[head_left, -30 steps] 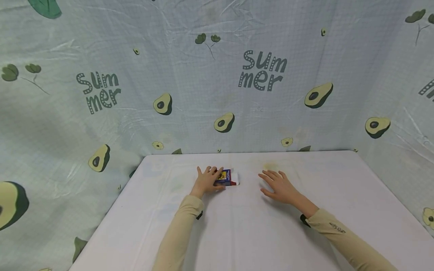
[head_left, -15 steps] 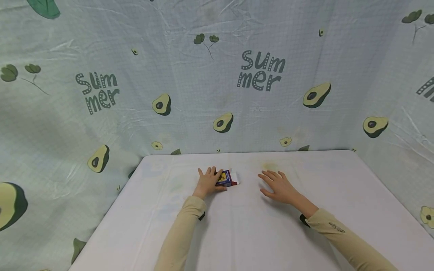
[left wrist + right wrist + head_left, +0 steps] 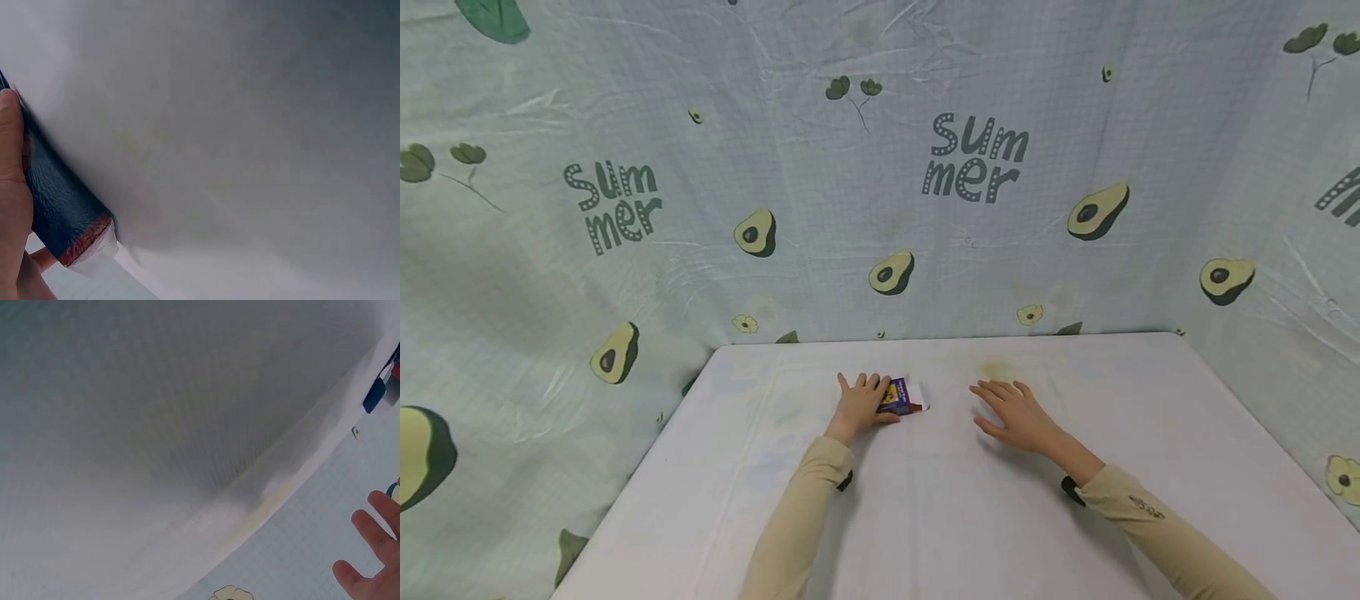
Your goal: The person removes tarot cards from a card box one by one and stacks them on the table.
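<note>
A small blue box (image 3: 895,395) with a yellow picture, a red band and a whitish end lies near the far side of the table, left of its middle. My left hand (image 3: 859,404) grips it from the left, thumb along the near side and fingers over the far side. In the left wrist view the blue side of the box (image 3: 65,194) shows, its whitish end pointing away from the hand. My right hand (image 3: 1017,417) holds nothing, palm down with fingers spread, to the right of the box. The right wrist view catches its fingers (image 3: 375,534).
A white-covered table (image 3: 940,517) spreads beneath both arms. Behind it and at the sides hangs a pale curtain (image 3: 820,167) printed with avocados and lettering, close to the table's far edge. Dark bands show at both sleeve cuffs.
My left hand has shifted slightly right and toward me, and the box has turned a little with it. The right hand stays in place. The head view has drifted slightly.
</note>
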Tool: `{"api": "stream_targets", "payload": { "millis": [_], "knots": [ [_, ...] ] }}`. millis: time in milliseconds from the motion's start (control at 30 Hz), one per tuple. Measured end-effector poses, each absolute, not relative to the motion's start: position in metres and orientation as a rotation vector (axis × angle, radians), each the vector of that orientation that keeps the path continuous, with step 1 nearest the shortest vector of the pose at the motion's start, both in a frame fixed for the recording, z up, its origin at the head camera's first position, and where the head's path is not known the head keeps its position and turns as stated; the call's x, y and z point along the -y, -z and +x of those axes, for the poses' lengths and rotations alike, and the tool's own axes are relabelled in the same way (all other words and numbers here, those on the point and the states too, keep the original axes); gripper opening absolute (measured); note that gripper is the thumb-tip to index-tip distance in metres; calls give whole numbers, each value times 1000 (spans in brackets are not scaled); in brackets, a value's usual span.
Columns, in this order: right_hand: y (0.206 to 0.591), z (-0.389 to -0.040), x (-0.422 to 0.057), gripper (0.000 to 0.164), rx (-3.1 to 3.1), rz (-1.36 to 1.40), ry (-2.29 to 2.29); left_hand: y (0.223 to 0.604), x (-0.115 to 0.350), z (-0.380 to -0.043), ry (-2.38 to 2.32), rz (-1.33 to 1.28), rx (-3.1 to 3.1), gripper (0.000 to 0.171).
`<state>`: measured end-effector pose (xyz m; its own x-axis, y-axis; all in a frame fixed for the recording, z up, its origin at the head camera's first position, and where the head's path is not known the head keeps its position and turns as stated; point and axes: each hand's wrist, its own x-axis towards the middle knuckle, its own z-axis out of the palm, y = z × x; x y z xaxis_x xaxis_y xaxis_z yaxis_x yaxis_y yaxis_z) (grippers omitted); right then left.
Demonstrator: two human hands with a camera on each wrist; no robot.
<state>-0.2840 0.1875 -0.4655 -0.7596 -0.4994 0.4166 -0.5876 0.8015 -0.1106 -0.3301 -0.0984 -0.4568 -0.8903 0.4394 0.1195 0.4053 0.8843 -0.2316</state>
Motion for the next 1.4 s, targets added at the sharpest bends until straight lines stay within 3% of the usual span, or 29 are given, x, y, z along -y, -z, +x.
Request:
{"api": "stream_targets", "payload": {
  "millis": [600,1400],
  "knots": [
    [456,-275,-180,48,2723,766,-521,446,102,-319,-8,-865,2733,85],
    [443,-261,-170,40,2689,840,-827,426,103,-270,-62,-945,2539,74]
  ]
}}
